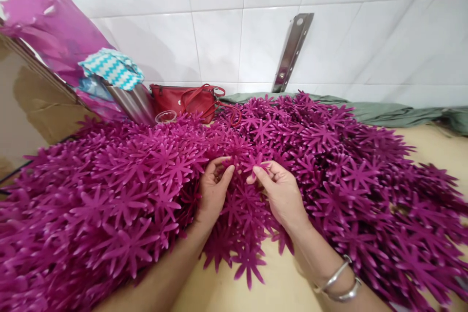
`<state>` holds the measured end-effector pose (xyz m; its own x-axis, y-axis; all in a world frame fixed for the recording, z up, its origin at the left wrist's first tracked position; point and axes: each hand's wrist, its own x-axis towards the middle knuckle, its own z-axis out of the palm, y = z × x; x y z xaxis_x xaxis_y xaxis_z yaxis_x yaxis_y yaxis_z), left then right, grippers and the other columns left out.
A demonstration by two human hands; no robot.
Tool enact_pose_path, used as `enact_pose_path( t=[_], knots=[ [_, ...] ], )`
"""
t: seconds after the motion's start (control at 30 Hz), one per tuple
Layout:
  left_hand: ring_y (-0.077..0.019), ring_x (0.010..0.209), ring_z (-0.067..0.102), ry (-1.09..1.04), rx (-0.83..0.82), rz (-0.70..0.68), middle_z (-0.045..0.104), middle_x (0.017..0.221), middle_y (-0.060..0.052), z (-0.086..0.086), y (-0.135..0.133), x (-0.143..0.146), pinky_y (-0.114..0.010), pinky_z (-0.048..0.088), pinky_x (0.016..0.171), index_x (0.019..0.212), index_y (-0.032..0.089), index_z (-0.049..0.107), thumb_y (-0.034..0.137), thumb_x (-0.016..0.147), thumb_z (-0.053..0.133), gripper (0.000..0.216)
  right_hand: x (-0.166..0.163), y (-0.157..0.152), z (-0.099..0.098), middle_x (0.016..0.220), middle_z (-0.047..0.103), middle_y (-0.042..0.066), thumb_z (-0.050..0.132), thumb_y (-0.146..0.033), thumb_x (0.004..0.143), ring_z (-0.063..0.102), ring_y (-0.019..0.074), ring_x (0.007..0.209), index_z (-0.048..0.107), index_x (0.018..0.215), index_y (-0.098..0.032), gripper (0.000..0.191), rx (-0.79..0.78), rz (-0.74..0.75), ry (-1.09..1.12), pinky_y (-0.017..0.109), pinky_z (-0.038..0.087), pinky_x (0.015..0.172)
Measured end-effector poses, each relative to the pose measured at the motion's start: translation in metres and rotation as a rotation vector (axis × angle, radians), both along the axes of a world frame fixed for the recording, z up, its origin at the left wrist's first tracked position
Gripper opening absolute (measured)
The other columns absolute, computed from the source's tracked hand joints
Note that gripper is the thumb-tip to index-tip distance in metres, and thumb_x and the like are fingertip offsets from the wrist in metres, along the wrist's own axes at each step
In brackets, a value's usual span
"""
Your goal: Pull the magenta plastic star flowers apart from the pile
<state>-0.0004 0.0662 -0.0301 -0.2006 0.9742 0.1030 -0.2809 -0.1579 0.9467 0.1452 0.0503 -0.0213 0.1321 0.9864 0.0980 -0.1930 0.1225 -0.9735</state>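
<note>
My right hand (280, 190) pinches a magenta artificial flower (255, 163) between thumb and fingertips, its narrow petals spreading out from a centre. Close by on the left, my left hand (214, 187) is curled with thumb and index finger drawn together among the petals; what lies between them is too small to make out. Beneath and between both hands hang more of these flowers (248, 261), drooping toward the table. A large heap of them (124, 204) lies to the left, and another pile (351, 180) spreads to the right.
Behind the heaps sit a red bag (168, 100) with a strap, a clear round lid (165, 116) and a metal tumbler (131, 102) topped with a blue-and-white cloth (113, 68). Green fabric (387, 112) runs along the tiled wall. A cardboard box (32, 102) stands left.
</note>
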Motion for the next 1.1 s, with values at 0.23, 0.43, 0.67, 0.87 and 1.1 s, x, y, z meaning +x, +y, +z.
enact_pose_path(
  t=[0.23,0.43,0.67,0.87,1.1],
  knots=[
    [-0.0178,0.095,0.071,0.057,0.047,-0.058,0.074,0.118,-0.004,0.008,-0.007,-0.005,-0.029,0.057,0.084,0.122,0.025,0.067,0.031,0.089,0.069,0.034,-0.002,-0.001,-0.002,0.056,0.056,-0.006,0.068,-0.056,0.095,0.058,0.0138,0.058,0.061,0.075,-0.024,0.038,0.073,0.079,-0.042,0.028,0.047,0.066],
    [-0.0211,0.100,0.069,0.161,0.103,-0.175,0.076,0.107,-0.006,0.010,-0.012,-0.004,-0.031,0.053,0.093,0.103,0.021,0.076,0.042,0.088,0.075,0.026,-0.003,-0.003,0.005,0.056,0.053,-0.005,0.062,-0.062,0.095,0.047,0.0124,0.052,0.059,0.071,-0.023,0.047,0.077,0.143,-0.218,0.027,0.038,0.055],
    [-0.0142,0.073,0.064,0.049,-0.002,-0.040,0.070,0.077,0.002,0.002,-0.003,0.000,-0.026,0.051,0.074,0.085,0.020,0.070,0.044,0.078,0.080,0.026,-0.003,-0.004,0.005,0.052,0.045,-0.007,0.068,-0.060,0.093,0.039,0.0111,0.049,0.052,0.065,-0.023,0.048,0.056,0.051,-0.110,0.027,0.033,0.052],
    [-0.0129,0.073,0.062,0.036,-0.020,-0.024,0.070,0.078,0.003,-0.001,-0.001,-0.002,-0.025,0.049,0.076,0.087,0.019,0.072,0.043,0.077,0.081,0.027,-0.004,-0.002,0.009,0.072,0.060,-0.003,0.074,-0.052,0.087,0.054,0.0148,0.065,0.059,0.076,-0.025,0.032,0.055,-0.074,0.173,0.028,0.046,0.064],
    [-0.0163,0.080,0.068,0.060,0.050,-0.056,0.075,0.083,0.000,0.005,-0.005,-0.001,-0.029,0.053,0.082,0.084,0.021,0.075,0.038,0.076,0.083,0.021,-0.004,-0.003,0.012,0.094,0.068,0.001,0.063,-0.049,0.094,0.064,0.0179,0.084,0.068,0.098,-0.028,0.022,0.057,0.050,0.227,0.033,0.053,0.082]
  ],
)
